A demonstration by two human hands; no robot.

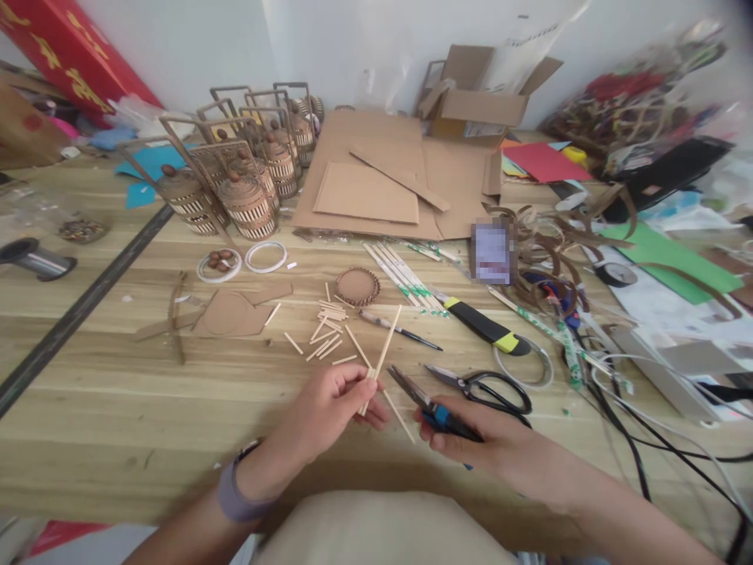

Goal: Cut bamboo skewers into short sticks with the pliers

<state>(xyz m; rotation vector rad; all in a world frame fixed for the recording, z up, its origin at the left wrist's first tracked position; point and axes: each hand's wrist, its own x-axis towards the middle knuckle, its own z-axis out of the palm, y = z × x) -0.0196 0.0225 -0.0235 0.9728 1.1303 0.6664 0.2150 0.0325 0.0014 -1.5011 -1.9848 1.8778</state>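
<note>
Thin wooden sticks (388, 342) are pinched between the thumb and fingers of my left hand (344, 399), some long and some short, pointing different ways. My right hand (471, 435) is wrapped round a pair of pliers (444, 418) with blue and black handles; their jaws (405, 383) point toward the sticks, a little apart from them. Just beyond my left hand lies a loose pile of short cut sticks (330, 318). A pen (400, 329) rests behind the sticks. Black-handled scissors (485, 386) lie beyond my right hand.
Behind the pile sits a round cardboard tray (358, 286) with a woven rim. Wrapped chopsticks (405, 275), a utility knife (485, 324) and a tape roll (532, 362) lie to the right. Several woven lidded baskets (247, 204) stand at the back left, beside cardboard sheets (365, 192).
</note>
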